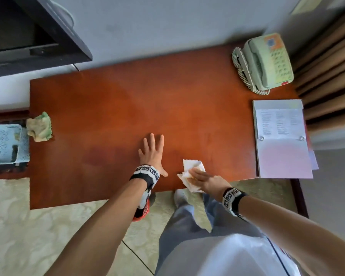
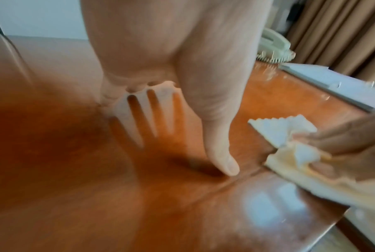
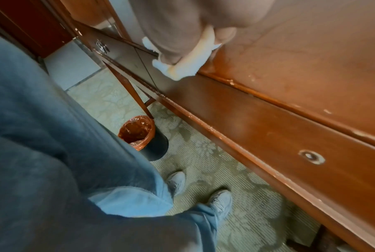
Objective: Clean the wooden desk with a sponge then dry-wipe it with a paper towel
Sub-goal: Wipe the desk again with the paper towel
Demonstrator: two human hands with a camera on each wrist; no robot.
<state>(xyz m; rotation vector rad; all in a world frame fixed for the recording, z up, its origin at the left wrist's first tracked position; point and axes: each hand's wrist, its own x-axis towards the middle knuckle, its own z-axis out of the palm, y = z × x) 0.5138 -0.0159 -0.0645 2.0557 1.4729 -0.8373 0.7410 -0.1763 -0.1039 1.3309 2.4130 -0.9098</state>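
The red-brown wooden desk [image 1: 118,106] fills the head view. My left hand [image 1: 152,151] lies flat on it near the front edge, fingers straight and spread, holding nothing; the left wrist view shows its thumb [image 2: 223,153] touching the wood. Just to the right, my right hand [image 1: 202,176] grips a crumpled white paper towel [image 1: 189,166] against the desk's front edge. In the right wrist view the paper towel [image 3: 182,69] sticks out below the curled fingers [image 3: 173,42]. A yellow-green sponge [image 1: 39,126] lies at the desk's left edge, far from both hands.
A pale green telephone [image 1: 267,62] stands at the back right, with an open binder [image 1: 283,140] in front of it. A light blue basket [image 1: 4,144] sits left of the desk. A lined waste bin [image 3: 139,134] stands on the floor under the desk, near my feet.
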